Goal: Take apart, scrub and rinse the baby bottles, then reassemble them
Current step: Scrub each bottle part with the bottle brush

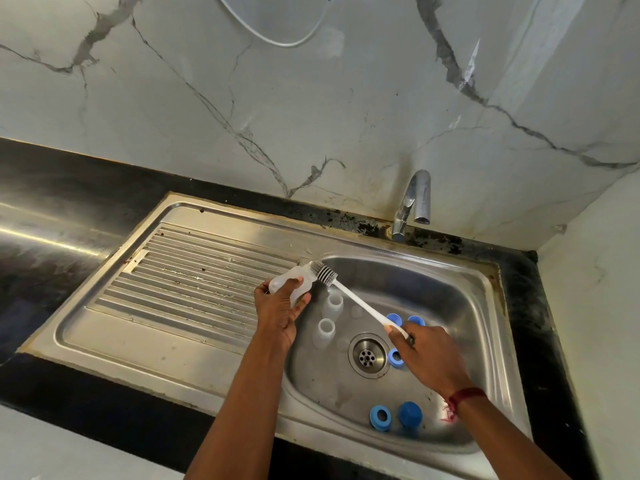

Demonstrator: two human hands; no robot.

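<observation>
Marble-patterned wall (311,116) above a black countertop (52,188), into which a steel sink (173,355) is set: ribbed drainboard (194,271) on the left, basin on the right, tap (414,202) at the back edge. The left hand (277,313), fingers and thumb curled round its body, holds a translucent baby bottle (294,277) tilted on its side over the drainboard-basin edge, mouth towards the basin. The right hand (429,355), a red thread (464,396) on its wrist, grips the end of a white bottle brush (356,301); the bristled head lies at the held bottle's mouth. Two further bottles (334,303) (325,332) stand upright in the basin, left of the drain (367,355). Blue screw rings (394,319) (416,320) (394,356) lie right of the drain; another ring (380,416) and a blue cap (410,414) lie near the front wall.
</observation>
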